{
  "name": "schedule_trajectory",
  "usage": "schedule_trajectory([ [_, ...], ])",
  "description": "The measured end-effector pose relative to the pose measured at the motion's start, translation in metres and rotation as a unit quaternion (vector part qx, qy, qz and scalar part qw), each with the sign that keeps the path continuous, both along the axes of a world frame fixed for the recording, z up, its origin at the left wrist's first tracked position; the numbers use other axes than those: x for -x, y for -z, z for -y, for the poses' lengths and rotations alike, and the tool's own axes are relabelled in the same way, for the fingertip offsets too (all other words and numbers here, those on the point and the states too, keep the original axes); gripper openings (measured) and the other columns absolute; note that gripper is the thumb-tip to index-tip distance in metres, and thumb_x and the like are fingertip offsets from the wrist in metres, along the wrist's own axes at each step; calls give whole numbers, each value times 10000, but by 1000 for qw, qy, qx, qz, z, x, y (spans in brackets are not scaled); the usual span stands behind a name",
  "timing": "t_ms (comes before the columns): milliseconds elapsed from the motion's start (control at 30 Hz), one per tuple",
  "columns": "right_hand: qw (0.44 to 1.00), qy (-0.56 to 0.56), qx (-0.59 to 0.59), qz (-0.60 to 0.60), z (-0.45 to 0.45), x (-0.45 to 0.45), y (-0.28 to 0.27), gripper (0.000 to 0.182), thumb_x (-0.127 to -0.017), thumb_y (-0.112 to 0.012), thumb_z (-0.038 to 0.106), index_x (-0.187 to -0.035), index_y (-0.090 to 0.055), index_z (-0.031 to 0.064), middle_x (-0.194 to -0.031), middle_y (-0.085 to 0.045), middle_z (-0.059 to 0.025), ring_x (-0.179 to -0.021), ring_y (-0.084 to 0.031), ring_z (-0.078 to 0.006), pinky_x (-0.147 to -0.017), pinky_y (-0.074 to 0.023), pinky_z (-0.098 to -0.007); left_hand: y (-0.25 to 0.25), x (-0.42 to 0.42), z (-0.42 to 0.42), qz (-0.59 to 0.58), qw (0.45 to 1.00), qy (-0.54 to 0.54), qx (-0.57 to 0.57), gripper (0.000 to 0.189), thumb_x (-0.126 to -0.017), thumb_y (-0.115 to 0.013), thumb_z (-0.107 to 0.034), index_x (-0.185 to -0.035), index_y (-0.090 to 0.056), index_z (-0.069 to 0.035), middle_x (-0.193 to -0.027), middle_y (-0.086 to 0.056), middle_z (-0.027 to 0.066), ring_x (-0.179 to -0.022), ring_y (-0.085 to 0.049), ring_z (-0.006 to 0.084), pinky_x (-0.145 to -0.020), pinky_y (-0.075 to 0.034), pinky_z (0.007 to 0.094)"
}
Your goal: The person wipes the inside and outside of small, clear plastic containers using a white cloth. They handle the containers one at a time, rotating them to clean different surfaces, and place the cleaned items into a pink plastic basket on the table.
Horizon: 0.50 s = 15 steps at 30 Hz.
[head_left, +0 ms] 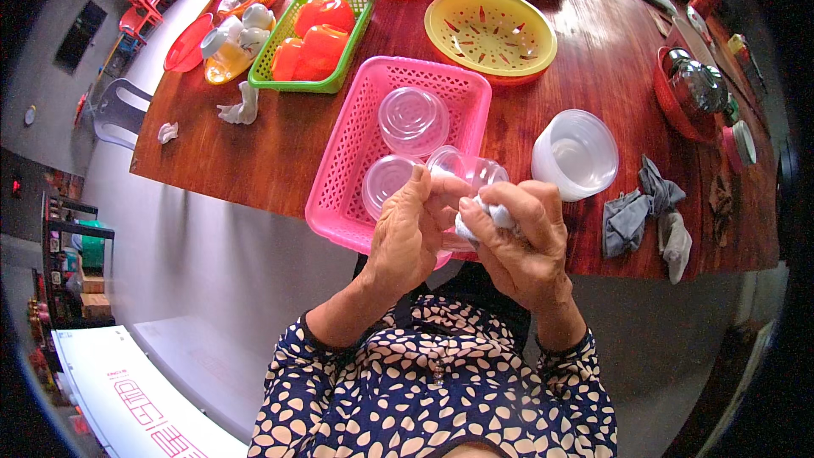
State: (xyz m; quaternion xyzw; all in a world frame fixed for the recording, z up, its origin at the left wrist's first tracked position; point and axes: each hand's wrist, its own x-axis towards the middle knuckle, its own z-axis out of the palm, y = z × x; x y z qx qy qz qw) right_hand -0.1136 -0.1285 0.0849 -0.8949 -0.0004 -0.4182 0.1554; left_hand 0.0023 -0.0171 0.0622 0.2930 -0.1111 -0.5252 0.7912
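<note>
My left hand holds a clear plastic container over the near right corner of a pink plastic basket. In my right hand is a bunched white cloth, pressed against the container. Two clear round plastic containers lie in the basket, one behind the other; my left hand partly hides the nearer one. To the right of the basket stands a stack of translucent plastic tubs on the wooden table.
Beyond the pink basket are a green basket of orange cups and a yellow colander. Gray cloths lie near the table's front edge at right. A red basket with metal items stands farther right. Crumpled tissue lies at left.
</note>
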Motion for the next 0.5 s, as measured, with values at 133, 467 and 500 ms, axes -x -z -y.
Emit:
schedule_trajectory([
  [133,997,31,65,3,-6,9,23,386,-628,-706,101,-1013,-706,128,-1086,-574,-18,-890,-517,-234,-608,-475,-294,3,1,2,-14,1000,-9,-12,493,-1015,-299,-419,-1056,-576,-14,-966,-625,109,-890,-625,190,-777,-547,347],
  [467,990,100,-61,-83,0,-13,-8,325,-693,-685,25,-1017,-671,53,-1015,-575,-102,-880,-517,-278,-748,-440,-384,-2,24,5,33,997,3,-75,401,-1026,-325,-340,-1202,-496,-22,-1104,-596,96,-950,-622,176,-786,-546,326],
  [500,989,105,-71,-78,2,-16,-8,314,-698,-683,22,-1010,-669,55,-998,-577,-99,-877,-519,-281,-746,-444,-386,-4,24,6,35,997,7,-67,401,-1025,-327,-339,-1209,-493,-25,-1110,-596,96,-956,-623,176,-789,-549,328],
])
